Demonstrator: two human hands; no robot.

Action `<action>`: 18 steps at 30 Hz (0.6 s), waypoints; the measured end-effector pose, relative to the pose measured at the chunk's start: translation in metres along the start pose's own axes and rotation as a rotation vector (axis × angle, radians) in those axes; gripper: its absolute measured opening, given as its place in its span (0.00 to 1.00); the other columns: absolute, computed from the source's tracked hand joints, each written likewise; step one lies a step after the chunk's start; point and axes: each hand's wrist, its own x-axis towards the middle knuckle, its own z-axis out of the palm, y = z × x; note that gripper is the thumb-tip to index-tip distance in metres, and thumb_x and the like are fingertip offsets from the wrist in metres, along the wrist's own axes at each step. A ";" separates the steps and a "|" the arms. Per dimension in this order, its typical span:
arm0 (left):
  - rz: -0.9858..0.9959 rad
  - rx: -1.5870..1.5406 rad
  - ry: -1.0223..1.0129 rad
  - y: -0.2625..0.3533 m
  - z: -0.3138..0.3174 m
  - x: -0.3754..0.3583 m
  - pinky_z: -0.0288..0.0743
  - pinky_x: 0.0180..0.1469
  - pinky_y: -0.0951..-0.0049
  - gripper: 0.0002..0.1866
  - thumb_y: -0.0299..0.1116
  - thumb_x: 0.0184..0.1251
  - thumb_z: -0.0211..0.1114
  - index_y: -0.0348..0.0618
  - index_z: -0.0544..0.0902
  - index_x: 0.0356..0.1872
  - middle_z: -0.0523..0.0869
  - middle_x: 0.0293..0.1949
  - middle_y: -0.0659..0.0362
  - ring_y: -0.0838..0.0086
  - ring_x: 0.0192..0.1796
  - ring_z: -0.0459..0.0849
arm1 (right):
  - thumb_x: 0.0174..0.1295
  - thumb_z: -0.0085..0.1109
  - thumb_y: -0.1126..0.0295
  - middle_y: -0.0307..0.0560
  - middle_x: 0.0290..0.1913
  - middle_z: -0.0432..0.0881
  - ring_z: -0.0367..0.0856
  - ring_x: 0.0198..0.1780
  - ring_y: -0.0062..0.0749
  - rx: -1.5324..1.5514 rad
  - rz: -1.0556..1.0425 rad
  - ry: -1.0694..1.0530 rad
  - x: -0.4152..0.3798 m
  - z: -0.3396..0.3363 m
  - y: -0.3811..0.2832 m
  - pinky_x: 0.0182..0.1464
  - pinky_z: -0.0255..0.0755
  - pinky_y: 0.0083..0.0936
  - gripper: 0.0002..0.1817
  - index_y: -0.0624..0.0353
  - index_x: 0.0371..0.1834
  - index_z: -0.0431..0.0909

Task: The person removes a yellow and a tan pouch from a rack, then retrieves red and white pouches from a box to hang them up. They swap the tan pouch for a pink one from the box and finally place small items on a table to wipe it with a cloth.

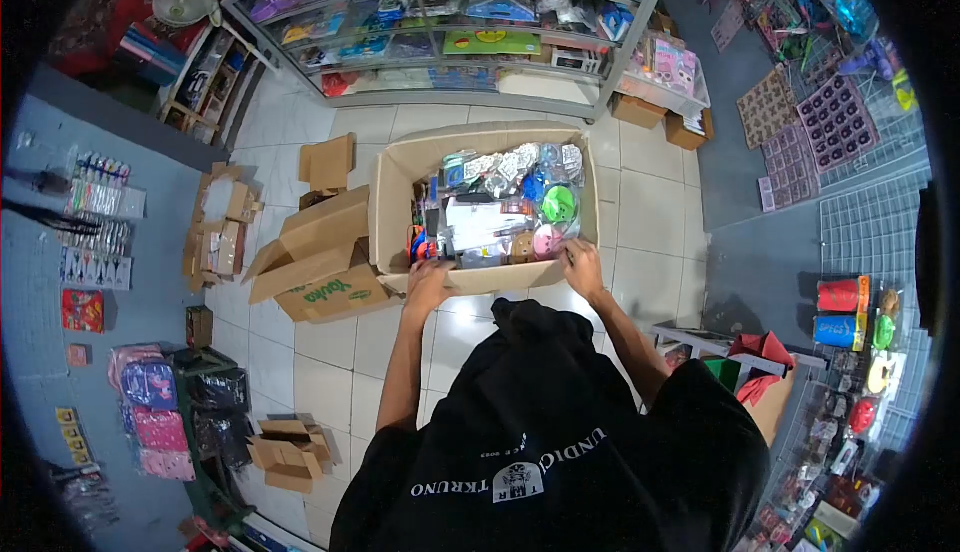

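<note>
Touching near rim of big open carton (515, 278) w/ both hands, ctr of frame, on tiled floor (640, 214). Left hand (427, 286) at near L corner, fingers bent over the edge; can't tell if pinching the board or just resting, thumb unclear. Right hand (581, 265) at near R corner, fingers bent at the rim, apart from left hand; can't tell how tight. Inside carton, packed close: white pack (485, 223) mid, green round item (558, 204) and pink round item (546, 241) toward R side, blue item (533, 187) near top R, misc. small pkgs around. Just L of carton, open box w/ green lettering (328, 285). Top ctr, glass display rack (480, 103) w/ stocked shelves. Lower L, small open box (287, 454). Bottom ctr, black shirt w/ white print (560, 442).
</note>
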 end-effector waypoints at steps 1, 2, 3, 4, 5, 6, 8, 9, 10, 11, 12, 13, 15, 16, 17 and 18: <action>-0.095 -0.013 -0.146 -0.009 0.005 0.009 0.65 0.63 0.54 0.26 0.41 0.48 0.75 0.48 0.82 0.52 0.85 0.49 0.48 0.56 0.58 0.79 | 0.57 0.57 0.74 0.53 0.43 0.84 0.79 0.49 0.51 0.005 0.064 -0.043 0.003 -0.001 0.000 0.54 0.70 0.40 0.09 0.57 0.41 0.79; -0.191 -0.024 -0.293 -0.016 0.011 0.015 0.68 0.61 0.55 0.24 0.41 0.48 0.75 0.48 0.84 0.50 0.86 0.46 0.48 0.56 0.56 0.81 | 0.58 0.57 0.73 0.52 0.43 0.84 0.80 0.49 0.52 0.012 0.127 -0.087 0.004 -0.001 0.000 0.54 0.70 0.42 0.09 0.56 0.41 0.79; -0.155 0.001 -0.215 -0.015 0.010 0.018 0.75 0.51 0.56 0.18 0.42 0.51 0.73 0.47 0.88 0.42 0.88 0.40 0.48 0.55 0.47 0.85 | 0.58 0.57 0.72 0.52 0.43 0.85 0.80 0.48 0.52 0.020 0.190 -0.131 0.008 -0.004 -0.007 0.54 0.71 0.43 0.09 0.55 0.42 0.80; -0.157 0.033 -0.260 -0.008 0.000 0.022 0.75 0.50 0.55 0.18 0.43 0.51 0.73 0.47 0.88 0.42 0.88 0.38 0.47 0.55 0.46 0.86 | 0.58 0.57 0.72 0.52 0.43 0.85 0.81 0.48 0.53 -0.015 0.263 -0.205 0.015 -0.011 -0.018 0.54 0.71 0.45 0.09 0.54 0.41 0.80; -0.159 0.065 -0.308 -0.001 -0.010 0.028 0.76 0.48 0.55 0.18 0.43 0.52 0.73 0.47 0.88 0.42 0.87 0.37 0.47 0.55 0.45 0.86 | 0.58 0.56 0.71 0.52 0.43 0.85 0.81 0.48 0.53 -0.050 0.337 -0.283 0.024 -0.018 -0.028 0.53 0.72 0.47 0.09 0.54 0.41 0.80; -0.159 0.096 -0.357 0.002 -0.015 0.033 0.76 0.47 0.55 0.18 0.44 0.52 0.72 0.47 0.88 0.42 0.87 0.36 0.46 0.55 0.44 0.86 | 0.58 0.56 0.71 0.52 0.43 0.85 0.82 0.48 0.53 -0.085 0.413 -0.362 0.032 -0.021 -0.030 0.53 0.72 0.48 0.09 0.53 0.41 0.80; -0.133 0.100 -0.375 -0.006 -0.005 0.033 0.77 0.43 0.55 0.16 0.45 0.53 0.71 0.53 0.88 0.42 0.88 0.36 0.49 0.56 0.41 0.87 | 0.58 0.55 0.70 0.53 0.47 0.84 0.81 0.52 0.55 -0.111 0.368 -0.467 0.042 -0.009 -0.011 0.55 0.72 0.50 0.14 0.50 0.49 0.77; -0.137 0.084 -0.385 -0.008 -0.002 0.034 0.77 0.42 0.55 0.16 0.46 0.53 0.71 0.55 0.88 0.42 0.88 0.36 0.50 0.56 0.41 0.87 | 0.58 0.55 0.70 0.53 0.50 0.83 0.81 0.53 0.55 -0.096 0.299 -0.485 0.046 0.001 0.002 0.56 0.72 0.49 0.16 0.49 0.51 0.76; -0.142 0.071 -0.389 -0.008 -0.003 0.037 0.77 0.41 0.55 0.16 0.46 0.53 0.71 0.57 0.88 0.43 0.88 0.37 0.51 0.57 0.40 0.87 | 0.57 0.55 0.71 0.54 0.53 0.82 0.80 0.54 0.55 -0.081 0.223 -0.498 0.053 0.011 0.014 0.57 0.72 0.49 0.18 0.49 0.53 0.75; -0.122 0.126 -0.374 -0.007 -0.004 0.035 0.78 0.41 0.57 0.15 0.45 0.54 0.71 0.63 0.88 0.45 0.88 0.37 0.53 0.58 0.39 0.87 | 0.57 0.54 0.72 0.51 0.64 0.74 0.76 0.62 0.51 -0.107 0.129 -0.621 0.061 0.020 0.028 0.60 0.71 0.48 0.25 0.48 0.60 0.71; -0.110 0.114 -0.368 -0.008 -0.003 0.036 0.79 0.41 0.57 0.15 0.44 0.55 0.71 0.63 0.88 0.45 0.88 0.37 0.53 0.58 0.40 0.87 | 0.56 0.54 0.73 0.50 0.67 0.71 0.73 0.64 0.50 -0.177 0.090 -0.624 0.070 0.026 0.029 0.60 0.71 0.49 0.26 0.49 0.61 0.71; -0.098 0.104 -0.366 -0.010 -0.002 0.035 0.79 0.42 0.57 0.15 0.44 0.55 0.71 0.64 0.88 0.46 0.88 0.37 0.53 0.58 0.40 0.87 | 0.56 0.54 0.74 0.48 0.69 0.68 0.71 0.67 0.49 -0.243 0.051 -0.626 0.076 0.035 0.027 0.60 0.70 0.49 0.27 0.49 0.62 0.71; -0.067 0.104 -0.362 -0.013 -0.001 0.033 0.80 0.44 0.58 0.15 0.42 0.57 0.70 0.66 0.87 0.47 0.88 0.37 0.54 0.59 0.42 0.87 | 0.56 0.55 0.74 0.46 0.70 0.67 0.68 0.69 0.45 -0.406 -0.014 -0.608 0.080 0.067 0.042 0.58 0.71 0.49 0.33 0.50 0.70 0.65; -0.077 0.111 -0.379 -0.012 -0.004 0.031 0.80 0.43 0.58 0.15 0.42 0.57 0.70 0.66 0.87 0.48 0.89 0.37 0.54 0.59 0.42 0.87 | 0.56 0.56 0.74 0.47 0.69 0.69 0.69 0.68 0.44 -0.438 -0.013 -0.637 0.082 0.071 0.040 0.57 0.71 0.48 0.35 0.51 0.71 0.63; -0.089 0.113 -0.390 -0.010 -0.006 0.031 0.80 0.43 0.58 0.15 0.42 0.57 0.70 0.65 0.87 0.48 0.89 0.37 0.54 0.59 0.42 0.87 | 0.56 0.57 0.73 0.49 0.67 0.70 0.71 0.66 0.44 -0.478 -0.017 -0.667 0.086 0.073 0.040 0.56 0.71 0.47 0.37 0.51 0.73 0.60; -0.104 0.112 -0.394 -0.008 -0.005 0.033 0.80 0.43 0.58 0.16 0.42 0.56 0.70 0.65 0.87 0.48 0.89 0.37 0.54 0.59 0.42 0.87 | 0.56 0.58 0.72 0.51 0.65 0.72 0.72 0.64 0.44 -0.524 -0.027 -0.695 0.091 0.074 0.042 0.55 0.72 0.46 0.39 0.52 0.75 0.58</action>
